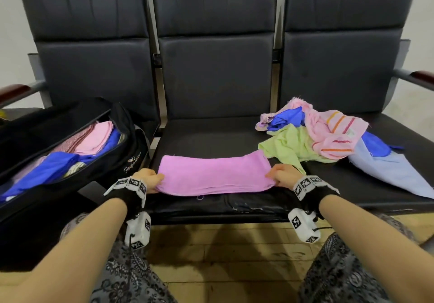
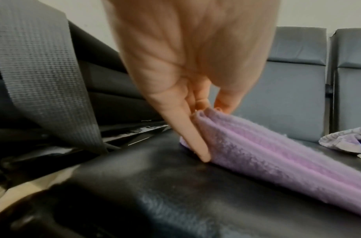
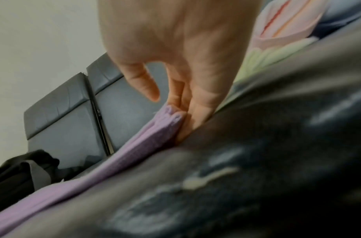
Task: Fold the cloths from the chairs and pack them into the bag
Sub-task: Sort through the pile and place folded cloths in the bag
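Head view: a folded purple cloth (image 1: 215, 175) is laid flat across the front of the middle chair seat (image 1: 211, 133), and each short end is pinched by one of the hands. The left hand (image 1: 149, 180) is closed on the left end, the right hand (image 1: 283, 175) on the right end. In the left wrist view the left hand (image 2: 187, 53) is seen from behind, its fingers (image 2: 195, 136) pointing down to the seat beside the layered end of the purple cloth (image 2: 277, 153), with the thumb on the far side of the fold. In the right wrist view the end of the purple cloth (image 3: 155, 133) is held between the fingers (image 3: 197, 112) of the right hand (image 3: 175, 40), while the thumb is lifted clear of the fabric.

An open black bag (image 1: 70, 152) is stood on the left chair, just beside the left hand, and folded pink and blue cloths are packed inside it. On the right chair seat a loose heap of unfolded cloths (image 1: 324, 133) is piled: green, blue, pale blue and a pink one with orange stripes. The green cloth (image 1: 288, 145) lies near the right end of the purple cloth, though contact cannot be told
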`<action>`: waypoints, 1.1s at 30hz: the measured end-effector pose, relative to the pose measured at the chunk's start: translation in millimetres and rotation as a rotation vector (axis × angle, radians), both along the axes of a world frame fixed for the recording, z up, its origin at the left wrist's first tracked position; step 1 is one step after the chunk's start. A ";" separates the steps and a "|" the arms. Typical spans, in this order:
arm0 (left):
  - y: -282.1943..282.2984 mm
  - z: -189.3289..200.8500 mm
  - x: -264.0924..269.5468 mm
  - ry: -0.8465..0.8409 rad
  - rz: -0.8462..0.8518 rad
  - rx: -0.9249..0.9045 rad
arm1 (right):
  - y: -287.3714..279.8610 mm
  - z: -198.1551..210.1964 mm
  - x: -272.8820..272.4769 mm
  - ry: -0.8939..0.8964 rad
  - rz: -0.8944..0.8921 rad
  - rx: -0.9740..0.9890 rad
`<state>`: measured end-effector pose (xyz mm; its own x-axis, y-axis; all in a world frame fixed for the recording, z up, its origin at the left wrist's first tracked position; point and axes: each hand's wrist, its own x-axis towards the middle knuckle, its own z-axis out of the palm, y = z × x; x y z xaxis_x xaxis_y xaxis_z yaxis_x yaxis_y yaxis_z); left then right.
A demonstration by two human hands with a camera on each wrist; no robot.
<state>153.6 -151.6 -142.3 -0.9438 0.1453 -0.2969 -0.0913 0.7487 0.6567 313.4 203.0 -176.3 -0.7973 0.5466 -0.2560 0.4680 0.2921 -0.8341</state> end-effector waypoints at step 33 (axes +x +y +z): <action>179.7 16.5 74.1 0.560 -0.226 0.144 | -29.0 -39.4 12.0 0.271 -0.205 -0.293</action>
<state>227.8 28.2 -125.8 -0.8919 0.3611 0.2722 0.4467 0.6098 0.6547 325.4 174.0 -215.7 -0.7397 0.6360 -0.2199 0.2444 -0.0505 -0.9684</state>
